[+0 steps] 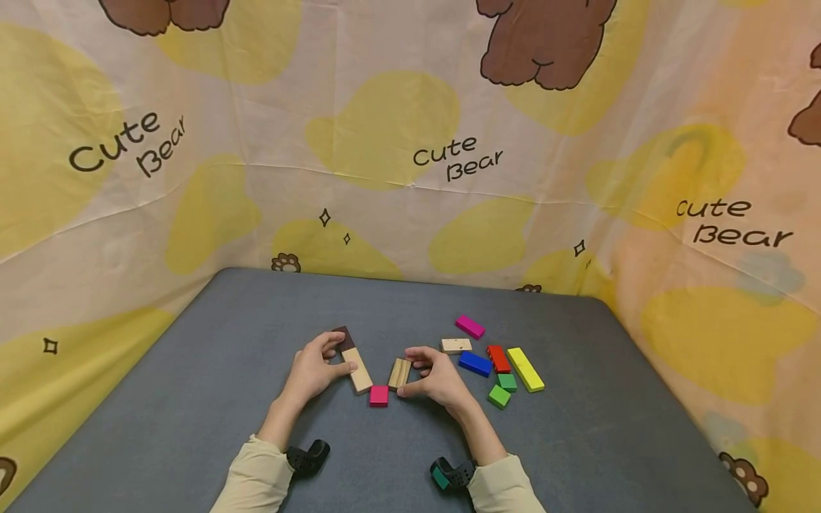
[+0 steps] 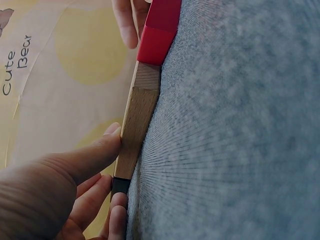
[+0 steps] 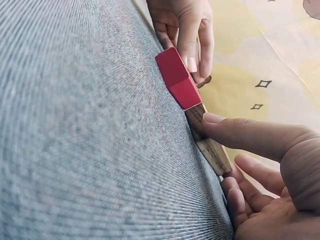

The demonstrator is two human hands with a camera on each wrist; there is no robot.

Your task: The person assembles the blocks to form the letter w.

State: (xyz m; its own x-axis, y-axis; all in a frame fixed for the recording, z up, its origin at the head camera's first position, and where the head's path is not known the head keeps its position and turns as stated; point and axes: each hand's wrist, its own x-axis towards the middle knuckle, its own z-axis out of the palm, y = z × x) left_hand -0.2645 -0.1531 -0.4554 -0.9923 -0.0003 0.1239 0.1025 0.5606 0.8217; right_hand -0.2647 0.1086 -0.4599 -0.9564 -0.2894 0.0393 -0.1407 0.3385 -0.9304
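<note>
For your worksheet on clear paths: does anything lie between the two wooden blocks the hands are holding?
Yes: a small pink block lies between the near ends of the long wooden block and the short wooden block.

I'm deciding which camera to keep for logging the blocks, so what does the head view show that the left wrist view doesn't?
Only the head view shows the loose pile right of the hands: magenta block, blue block, yellow block and two green blocks.

Only the left wrist view shows, edge-on, the left hand with its thumb pressed against the pale wooden block.

Both show that block, the dark block beyond it, the pink-red block and the grey table.
</note>
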